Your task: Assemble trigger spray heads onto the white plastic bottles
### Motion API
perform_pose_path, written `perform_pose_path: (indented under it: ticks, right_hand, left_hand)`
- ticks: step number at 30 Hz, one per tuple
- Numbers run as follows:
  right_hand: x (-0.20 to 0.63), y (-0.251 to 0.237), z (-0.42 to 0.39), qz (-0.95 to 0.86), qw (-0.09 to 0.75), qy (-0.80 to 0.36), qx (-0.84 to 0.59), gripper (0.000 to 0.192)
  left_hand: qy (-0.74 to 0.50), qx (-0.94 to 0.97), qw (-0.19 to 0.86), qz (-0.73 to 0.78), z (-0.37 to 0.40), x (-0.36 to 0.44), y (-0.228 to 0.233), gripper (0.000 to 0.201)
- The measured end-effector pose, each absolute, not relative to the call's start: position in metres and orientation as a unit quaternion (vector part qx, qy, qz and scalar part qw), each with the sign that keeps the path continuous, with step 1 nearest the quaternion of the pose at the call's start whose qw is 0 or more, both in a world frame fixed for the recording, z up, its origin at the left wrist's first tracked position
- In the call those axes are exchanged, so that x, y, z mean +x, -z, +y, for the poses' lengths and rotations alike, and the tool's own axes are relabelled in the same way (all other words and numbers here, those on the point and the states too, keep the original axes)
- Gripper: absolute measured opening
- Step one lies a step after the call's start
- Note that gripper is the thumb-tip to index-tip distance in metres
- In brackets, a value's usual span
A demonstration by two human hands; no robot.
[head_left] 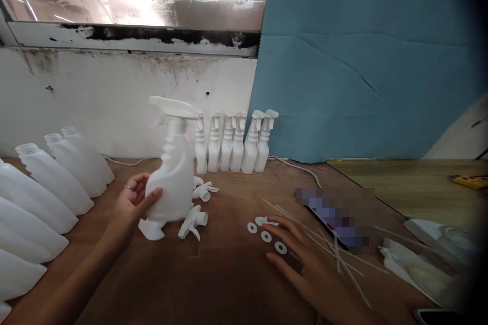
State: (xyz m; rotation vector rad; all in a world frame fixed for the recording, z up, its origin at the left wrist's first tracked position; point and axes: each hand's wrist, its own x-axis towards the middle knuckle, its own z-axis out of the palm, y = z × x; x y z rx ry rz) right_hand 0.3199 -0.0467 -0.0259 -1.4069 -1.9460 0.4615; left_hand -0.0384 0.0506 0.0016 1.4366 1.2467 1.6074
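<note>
Plastic spray bottle (pixel 173 172), white and fitted with its trigger head, stands left of centre in the frame, gripped around the lower body by the left hand (pixel 131 203), thumb in front and fingers wrapped behind. It looks empty, so it should be very light; the thin-walled body would likely give a little under a squeeze, and the smooth plastic could slip in a loose hold. The broad lower body is the surest place to hold it, and the narrow neck under the trigger is a second one.

The right hand (pixel 305 259) lies flat and released on the brown worktop (pixel 224 274), fingertips touching small white washers (pixel 267 231), with thin dip tubes (pixel 335 254) fanned just beside it. Loose trigger heads (pixel 194 218) lie at the bottle's foot. A row of finished spray bottles (pixel 232 144) stands against the wall behind, and uncapped bottles (pixel 49 188) lie along the left edge of the frame.
</note>
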Motion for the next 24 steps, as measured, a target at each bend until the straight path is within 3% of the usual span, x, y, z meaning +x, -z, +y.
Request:
perform_pose_path:
  ticks: [4, 9, 12, 16, 24]
  right_hand:
    - [0.33, 0.039, -0.038, -0.78, 0.266, -0.068, -0.562, 0.035]
    - [0.33, 0.043, -0.036, -0.79, 0.225, -0.078, -0.566, 0.027]
    - [0.327, 0.042, -0.038, -0.786, 0.235, -0.086, -0.565, 0.026]
    - [0.328, 0.044, -0.037, -0.789, 0.239, -0.096, -0.558, 0.028]
    - [0.332, 0.044, -0.034, -0.8, 0.227, -0.117, -0.544, 0.038]
  left_hand:
    - [-0.674, 0.497, 0.224, 0.499, 0.116, -0.048, -0.005, 0.045]
    - [-0.649, 0.482, 0.112, 0.578, 0.177, -0.032, -0.003, 0.047]
    - [-0.612, 0.515, 0.064, 0.597, 0.198, -0.011, 0.002, 0.036]
    - [-0.571, 0.556, 0.034, 0.603, 0.215, 0.013, 0.016, 0.023]
    - [-0.533, 0.571, 0.017, 0.624, 0.227, 0.029, 0.027, 0.026]
